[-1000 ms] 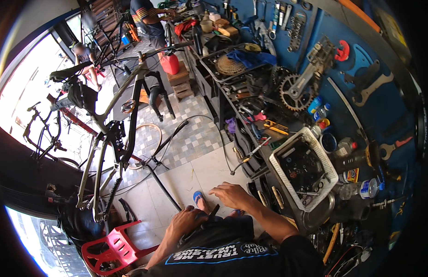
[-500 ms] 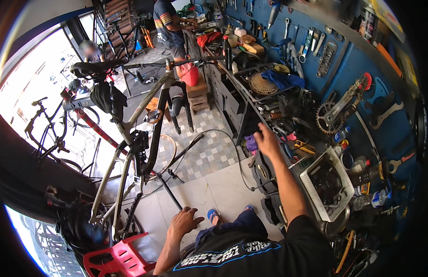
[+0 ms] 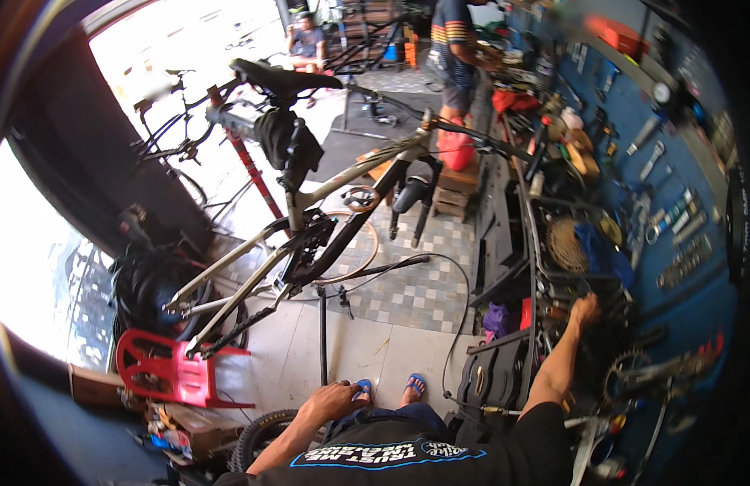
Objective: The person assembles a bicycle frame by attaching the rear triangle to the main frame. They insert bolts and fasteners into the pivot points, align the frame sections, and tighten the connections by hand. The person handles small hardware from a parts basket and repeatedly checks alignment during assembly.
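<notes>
My right hand (image 3: 585, 310) reaches into a heap of dark tools and parts (image 3: 614, 308) on the workbench to the right. Its fingers look curled in; whatever they grip blends into the dark heap. Before my waist, my left hand (image 3: 334, 402) hangs palm down with loosely stretched fingers and nothing in it. Beyond the right hand, a tray (image 3: 539, 257) holds a large cassette (image 3: 568, 245) and a blue cloth (image 3: 602, 255). A bicycle frame (image 3: 334, 188) with a black saddle (image 3: 282, 79) is clamped in a red repair stand (image 3: 253, 174) at the left.
A red plastic chair (image 3: 176, 368) and a tyre (image 3: 262, 433) are at the lower left. An air hose (image 3: 466, 304) crosses the floor. Wrenches (image 3: 652, 159) hang on the blue wall. One person stands at the far bench (image 3: 492, 89); another sits near the doorway.
The view has swung to the right. My right hand has gone from hovering over the bench edge down into the dark tools. My left hand stays near my waist.
</notes>
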Action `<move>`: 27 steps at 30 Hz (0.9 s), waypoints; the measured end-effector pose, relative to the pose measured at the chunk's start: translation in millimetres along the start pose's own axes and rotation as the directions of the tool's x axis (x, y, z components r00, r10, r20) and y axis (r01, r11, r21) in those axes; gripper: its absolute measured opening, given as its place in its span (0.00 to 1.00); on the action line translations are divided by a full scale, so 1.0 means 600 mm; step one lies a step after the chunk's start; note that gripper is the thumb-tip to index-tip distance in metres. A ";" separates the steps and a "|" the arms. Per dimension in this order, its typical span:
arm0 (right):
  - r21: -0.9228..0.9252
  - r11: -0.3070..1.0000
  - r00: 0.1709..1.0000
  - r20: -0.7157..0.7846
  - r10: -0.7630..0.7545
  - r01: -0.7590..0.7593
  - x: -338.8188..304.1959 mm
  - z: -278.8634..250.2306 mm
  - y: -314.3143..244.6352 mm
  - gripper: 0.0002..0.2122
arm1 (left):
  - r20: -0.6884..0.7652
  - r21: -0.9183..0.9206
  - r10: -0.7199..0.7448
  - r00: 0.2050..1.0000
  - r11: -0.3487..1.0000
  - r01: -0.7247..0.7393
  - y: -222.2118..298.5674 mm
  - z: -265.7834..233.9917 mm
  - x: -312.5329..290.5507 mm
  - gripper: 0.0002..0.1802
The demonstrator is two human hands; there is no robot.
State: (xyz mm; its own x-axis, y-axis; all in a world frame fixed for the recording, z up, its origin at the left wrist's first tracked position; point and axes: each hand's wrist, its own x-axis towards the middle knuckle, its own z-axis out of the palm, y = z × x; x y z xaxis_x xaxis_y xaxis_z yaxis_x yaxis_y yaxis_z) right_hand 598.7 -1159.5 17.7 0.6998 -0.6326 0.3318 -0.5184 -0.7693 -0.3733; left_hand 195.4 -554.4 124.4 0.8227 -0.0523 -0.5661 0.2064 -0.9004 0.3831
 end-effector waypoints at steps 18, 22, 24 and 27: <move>0.242 0.962 0.879 -0.421 0.222 -0.127 -0.016 -0.013 -0.021 0.39 | -0.110 -0.076 -0.046 0.993 0.996 0.038 0.039 -0.095 0.055 0.32; 0.351 0.884 0.920 -0.344 -0.186 0.310 -0.207 -0.049 -0.153 0.31 | -0.233 -0.181 -0.075 0.970 0.983 0.032 -0.026 -0.119 0.042 0.30; 0.508 0.719 0.880 -0.257 -0.399 0.474 -0.333 -0.055 -0.237 0.30 | -0.436 -0.249 -0.079 0.897 0.968 -0.036 -0.060 -0.144 0.034 0.25; 0.624 0.515 0.724 -0.123 -0.679 0.588 -0.516 -0.072 -0.353 0.32 | -0.756 -0.288 -0.128 0.643 0.946 -0.150 -0.136 -0.184 0.005 0.19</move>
State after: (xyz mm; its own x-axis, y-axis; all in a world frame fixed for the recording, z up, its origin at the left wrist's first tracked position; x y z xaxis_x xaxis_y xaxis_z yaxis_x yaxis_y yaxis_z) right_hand 470.5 -804.4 31.7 0.7984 0.0536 0.5998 0.4515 -0.7123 -0.5374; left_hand 239.3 -433.3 171.7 0.9024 0.4080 0.1387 0.2243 -0.7196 0.6572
